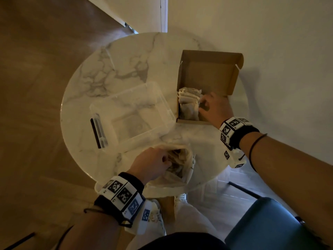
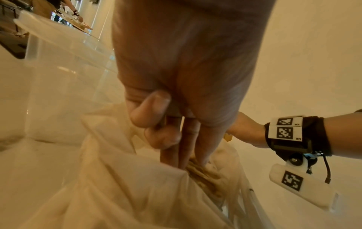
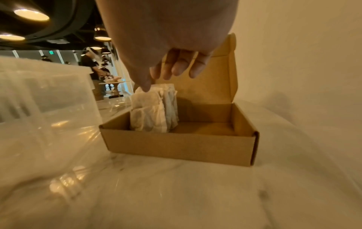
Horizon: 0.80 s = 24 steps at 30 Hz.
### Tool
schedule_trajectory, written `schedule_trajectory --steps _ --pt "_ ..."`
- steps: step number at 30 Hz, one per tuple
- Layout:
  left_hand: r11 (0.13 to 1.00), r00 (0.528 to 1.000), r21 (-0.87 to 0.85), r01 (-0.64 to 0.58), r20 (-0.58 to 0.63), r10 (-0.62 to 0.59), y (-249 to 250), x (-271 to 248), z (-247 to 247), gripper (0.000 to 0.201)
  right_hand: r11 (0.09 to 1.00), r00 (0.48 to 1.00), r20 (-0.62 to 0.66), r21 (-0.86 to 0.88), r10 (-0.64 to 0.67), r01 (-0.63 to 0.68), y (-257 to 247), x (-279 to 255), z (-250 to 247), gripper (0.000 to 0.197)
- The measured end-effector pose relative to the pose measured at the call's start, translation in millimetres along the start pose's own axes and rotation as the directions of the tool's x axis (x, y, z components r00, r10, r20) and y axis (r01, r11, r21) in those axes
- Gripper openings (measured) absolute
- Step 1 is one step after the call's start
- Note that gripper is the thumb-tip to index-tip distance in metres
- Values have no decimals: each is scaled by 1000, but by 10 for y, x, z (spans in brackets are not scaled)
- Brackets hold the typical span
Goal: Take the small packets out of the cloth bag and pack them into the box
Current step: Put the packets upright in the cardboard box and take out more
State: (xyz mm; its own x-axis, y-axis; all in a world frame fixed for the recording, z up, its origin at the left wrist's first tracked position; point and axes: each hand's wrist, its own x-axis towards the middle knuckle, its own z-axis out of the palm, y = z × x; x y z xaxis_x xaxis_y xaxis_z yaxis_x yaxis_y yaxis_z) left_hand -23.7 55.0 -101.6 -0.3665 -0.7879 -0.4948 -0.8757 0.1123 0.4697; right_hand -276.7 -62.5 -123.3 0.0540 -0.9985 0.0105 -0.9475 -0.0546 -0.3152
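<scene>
On a round marble table (image 1: pixel 137 51) set against a pale wall, a person works with both hands over a cardboard box (image 1: pixel 207 121) and a cream cloth bag (image 1: pixel 187 159). At the table's near edge the bag lies crumpled with its mouth open, and the left hand (image 1: pixel 153 165) reaches into it. From the left wrist, three fingers (image 2: pixel 207 145) run straight down into the opening and touch the packets in the bag (image 2: pixel 203 175), while the thumb and forefinger curl at the bag's rim; whether they pinch cloth or a packet cannot be told. At the far right of the table the box stands with its lid (image 1: pixel 209 73) folded back toward the wall. A row of small pale packets (image 3: pixel 154 111) stands upright against the box's left wall, leaving the rest of the floor bare. Over them hovers the right hand (image 1: pixel 215 107), its fingers (image 3: pixel 180 66) loosely spread and holding nothing, the thumb tip touching the top of the nearest packet. Between bag and box, to the left, a clear plastic tub (image 1: pixel 131 112) sits with a dark clip on its left end. A blue-green chair seat (image 1: pixel 266 226) shows at lower right, above wood flooring.
</scene>
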Motion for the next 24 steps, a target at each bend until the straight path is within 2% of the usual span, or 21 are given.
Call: schedule_trajectory --steps 2,5,9,13,16,19,22,24 --pt "1000 1000 -21 -1 10 1 -18 -44 10 33 1000 995 96 18 -27 25 -126 5 16 23" --pt "999 1000 -42 17 3 -17 -35 -103 15 42 997 964 266 -70 -12 32 -290 141 85 37" --pt "998 998 -34 53 -39 -54 -57 -116 -39 33 990 928 371 -142 33 22 -396 353 159 42" --pt "996 995 -11 84 -56 -85 -53 -70 -34 28 971 866 476 -235 154 -43 -407 501 229 41" --pt "994 994 -31 103 -36 -104 -40 -23 -7 28 970 893 432 -241 122 -16 -352 490 273 29" --pt "993 994 -59 103 -26 -105 -31 11 9 26 976 914 392 -219 100 -13 -325 463 226 27" --pt "991 993 -89 103 -40 -107 -11 30 7 25 989 974 223 -145 33 0 -309 460 129 22" --pt "991 994 -92 101 -39 -105 14 45 7 24 991 992 122 -133 -18 34 -296 444 112 20"
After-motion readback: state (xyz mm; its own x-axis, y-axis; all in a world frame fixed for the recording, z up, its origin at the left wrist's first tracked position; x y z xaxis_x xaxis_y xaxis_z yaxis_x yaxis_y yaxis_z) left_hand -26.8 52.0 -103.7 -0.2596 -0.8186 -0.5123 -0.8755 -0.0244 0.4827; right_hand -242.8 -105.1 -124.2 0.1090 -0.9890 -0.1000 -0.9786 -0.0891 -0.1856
